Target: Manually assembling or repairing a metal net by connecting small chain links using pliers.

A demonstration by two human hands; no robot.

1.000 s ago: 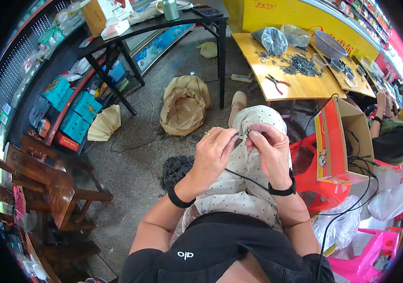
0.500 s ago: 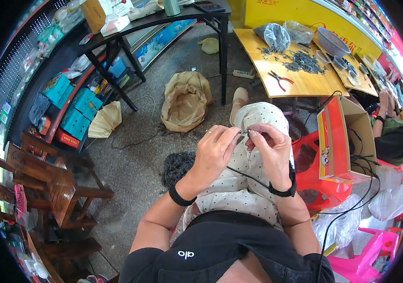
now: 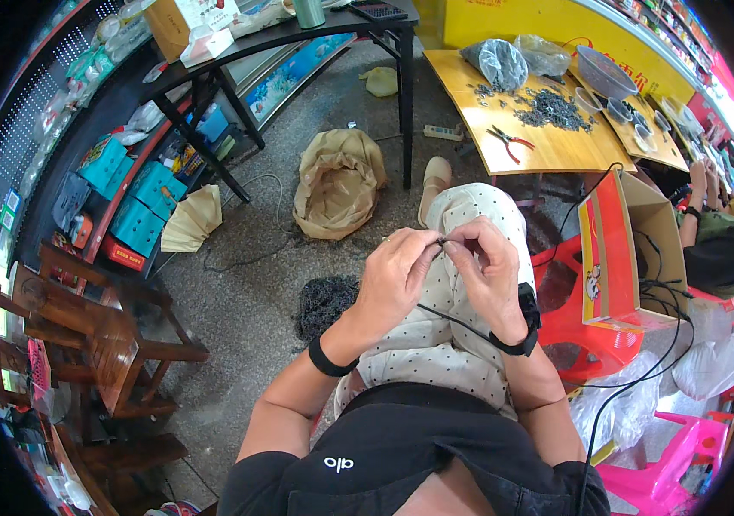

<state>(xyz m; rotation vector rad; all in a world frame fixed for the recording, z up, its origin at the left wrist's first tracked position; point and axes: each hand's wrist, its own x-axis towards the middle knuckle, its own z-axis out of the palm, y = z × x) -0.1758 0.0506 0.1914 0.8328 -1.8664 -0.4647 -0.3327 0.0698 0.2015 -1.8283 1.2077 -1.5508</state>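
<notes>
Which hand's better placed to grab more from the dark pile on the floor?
Left, probably. The left hand is on the same side as the dark pile beside the knee. The right hand would have to cross the lap. Both pinch a tiny piece now.

Open floor (image 3: 247, 284) left of the raised knee (image 3: 470, 215); cardboard box (image 3: 633, 249) and red stool (image 3: 590, 327) close on the right.
</notes>
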